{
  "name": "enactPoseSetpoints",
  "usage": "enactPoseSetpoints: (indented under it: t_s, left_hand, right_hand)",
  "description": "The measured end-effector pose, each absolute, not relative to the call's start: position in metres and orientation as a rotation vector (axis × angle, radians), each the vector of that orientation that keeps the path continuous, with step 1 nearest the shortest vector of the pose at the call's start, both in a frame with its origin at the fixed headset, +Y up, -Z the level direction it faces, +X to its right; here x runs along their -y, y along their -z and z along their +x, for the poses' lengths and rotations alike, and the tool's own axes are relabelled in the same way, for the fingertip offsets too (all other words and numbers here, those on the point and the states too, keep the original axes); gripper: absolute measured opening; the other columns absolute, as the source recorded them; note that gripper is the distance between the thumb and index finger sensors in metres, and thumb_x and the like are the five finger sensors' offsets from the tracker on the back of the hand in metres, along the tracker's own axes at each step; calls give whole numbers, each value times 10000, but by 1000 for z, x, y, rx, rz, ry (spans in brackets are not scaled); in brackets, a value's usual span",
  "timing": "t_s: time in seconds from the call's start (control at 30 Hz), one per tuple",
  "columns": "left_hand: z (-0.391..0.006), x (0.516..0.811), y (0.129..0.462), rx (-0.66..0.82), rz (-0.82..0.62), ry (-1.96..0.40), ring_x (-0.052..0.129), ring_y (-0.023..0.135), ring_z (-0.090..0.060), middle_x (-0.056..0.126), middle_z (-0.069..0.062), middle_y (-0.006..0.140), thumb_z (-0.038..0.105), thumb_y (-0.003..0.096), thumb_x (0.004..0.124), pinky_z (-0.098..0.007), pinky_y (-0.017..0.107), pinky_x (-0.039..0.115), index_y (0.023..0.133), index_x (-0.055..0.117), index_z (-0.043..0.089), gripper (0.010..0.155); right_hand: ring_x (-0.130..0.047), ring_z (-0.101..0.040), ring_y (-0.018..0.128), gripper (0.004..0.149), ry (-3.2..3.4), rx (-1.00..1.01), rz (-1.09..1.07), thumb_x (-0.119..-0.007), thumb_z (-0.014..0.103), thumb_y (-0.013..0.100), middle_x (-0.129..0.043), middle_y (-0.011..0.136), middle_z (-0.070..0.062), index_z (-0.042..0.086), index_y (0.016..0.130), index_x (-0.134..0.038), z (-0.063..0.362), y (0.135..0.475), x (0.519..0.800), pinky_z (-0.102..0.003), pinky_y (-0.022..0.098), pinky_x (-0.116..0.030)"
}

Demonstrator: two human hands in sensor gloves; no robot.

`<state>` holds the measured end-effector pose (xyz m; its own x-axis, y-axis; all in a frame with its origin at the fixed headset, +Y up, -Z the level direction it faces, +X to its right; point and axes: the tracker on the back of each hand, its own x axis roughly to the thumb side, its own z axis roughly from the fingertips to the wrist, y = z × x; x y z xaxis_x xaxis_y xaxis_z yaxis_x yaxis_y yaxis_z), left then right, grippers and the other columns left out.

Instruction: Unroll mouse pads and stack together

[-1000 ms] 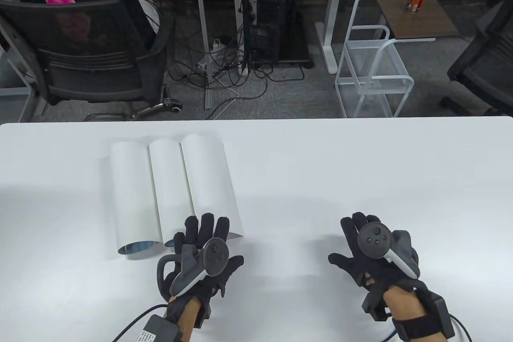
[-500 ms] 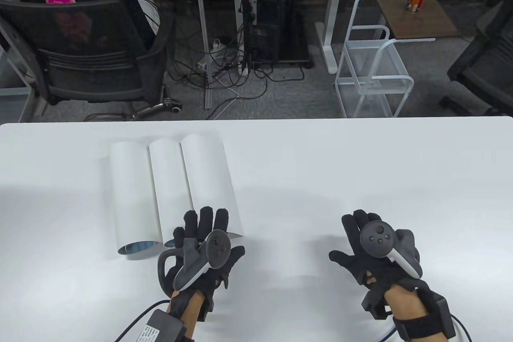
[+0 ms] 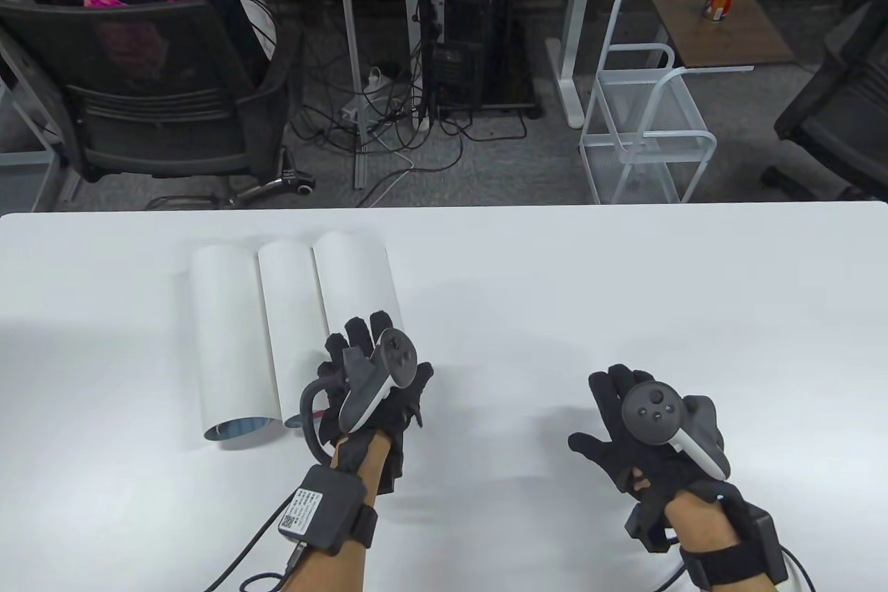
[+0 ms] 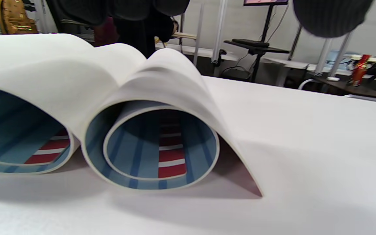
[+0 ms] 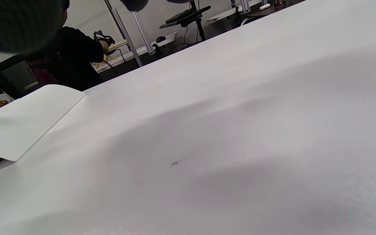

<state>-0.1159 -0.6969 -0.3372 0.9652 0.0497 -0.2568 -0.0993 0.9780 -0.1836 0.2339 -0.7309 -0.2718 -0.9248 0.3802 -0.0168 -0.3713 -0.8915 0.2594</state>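
Left hand (image 3: 374, 384) over right-hand mouse pad roll (image 3: 361, 314), contact unclear; right hand (image 3: 652, 439) spread, holding nothing, at four o'clock; risk: springy roll recoiling or nudging middle roll (image 3: 295, 328).

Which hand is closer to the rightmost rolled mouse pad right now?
The left hand is over the near end of the rightmost rolled mouse pad. The right hand sits well off to its right over the bare table.

three rolled mouse pads (image 3: 291, 328), two hands.
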Motion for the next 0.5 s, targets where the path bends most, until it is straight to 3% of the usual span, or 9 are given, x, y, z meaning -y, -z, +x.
enactPoseSetpoints:
  t_s: [0.23, 0.5]
  left_hand:
    - [-116, 719, 365, -439, -256, 41, 531, 1064, -453, 376, -123, 1204, 750, 385, 648, -524, 729, 651, 1118, 268, 244, 968]
    - [-110, 738, 378, -518, -286, 184, 608, 988, -439, 451, -155, 1177, 720, 381, 711, -463, 674, 703, 1108, 297, 185, 993]
  right_hand:
    - [-93, -319, 1058, 868, -2723, -375, 46, -731, 631, 284, -162, 1136, 11, 375, 1005, -321, 234, 272, 731, -631, 738, -197]
    - [-99, -323, 1057, 864, -2735, -394, 60, -731, 631, 287, -164, 1136, 9, 372, 1005, -325, 231, 272, 732, -631, 736, -204]
